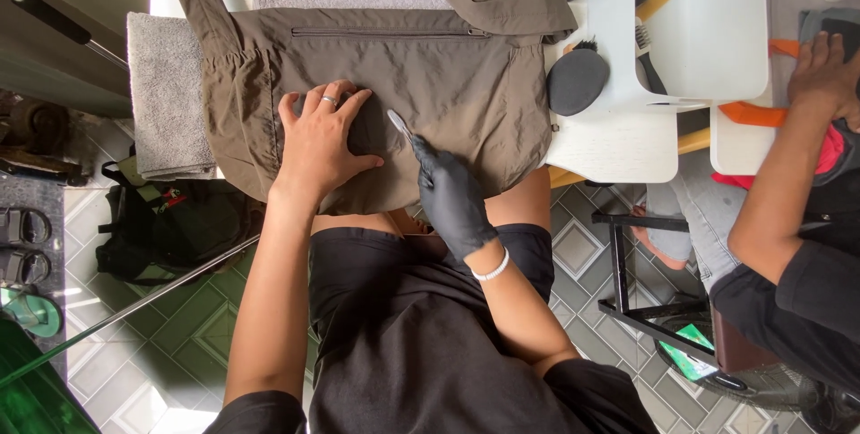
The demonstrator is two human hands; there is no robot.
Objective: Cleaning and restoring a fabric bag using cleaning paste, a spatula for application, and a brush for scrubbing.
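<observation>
Two hands work the brown bag [430,85] on the white table [618,152]: my bare left hand [321,143] lies spread flat on it, and beside it my gloved right hand [448,197] pinches a small brush [399,123] mid-scrub; firm, short strokes seem needed next.

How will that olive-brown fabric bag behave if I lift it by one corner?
The olive-brown fabric bag will probably flop and fold: its thin cloth already wrinkles under the bare left hand. It looks light for its size, lying flat as if empty. Its lower edge hangs past the white table, so it may slide once the gloved right hand lets go.
</observation>
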